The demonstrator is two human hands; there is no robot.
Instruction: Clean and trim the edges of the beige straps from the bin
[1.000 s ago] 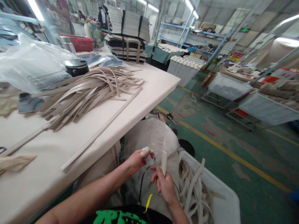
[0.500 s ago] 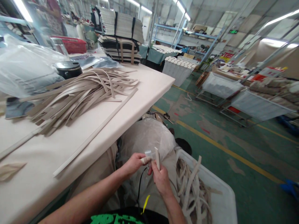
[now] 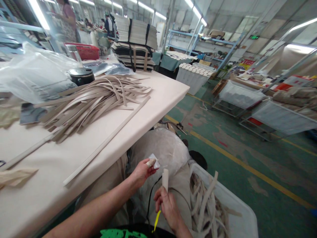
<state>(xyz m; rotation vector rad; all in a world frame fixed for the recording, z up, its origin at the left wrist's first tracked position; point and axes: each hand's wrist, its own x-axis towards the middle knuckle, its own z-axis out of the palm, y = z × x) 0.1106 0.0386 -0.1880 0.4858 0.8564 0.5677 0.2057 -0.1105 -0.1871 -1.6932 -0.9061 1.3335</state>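
Observation:
My left hand [image 3: 143, 172] is closed on a small, pale, shiny piece [image 3: 155, 162], perhaps plastic or tape, and a wrapping covers its thumb. Just to the right and lower, my right hand [image 3: 167, 204] grips a beige strip [image 3: 165, 178] whose end stands up above the fist. Both hands are apart over my lap, where a clear plastic sheet [image 3: 170, 145] lies. Below the right fingers hangs a yellow tag or ribbon [image 3: 157, 219]; whether they touch it I cannot tell. A dark cord [image 3: 150, 198] runs down between the hands.
To the left, the table [image 3: 119, 158] carries a pile of beige strips [image 3: 91, 105], one long strip [image 3: 109, 140], a black lidded pot [image 3: 81, 76] and a plastic bag [image 3: 37, 72]. A white bin [image 3: 244, 211] of curled strips stands at my right. Another person [image 3: 68, 19] is far back left.
My hands have moved apart: the right has come down toward me with the strip, while the left has turned with the pale piece and risen slightly. The whole view has shifted a little.

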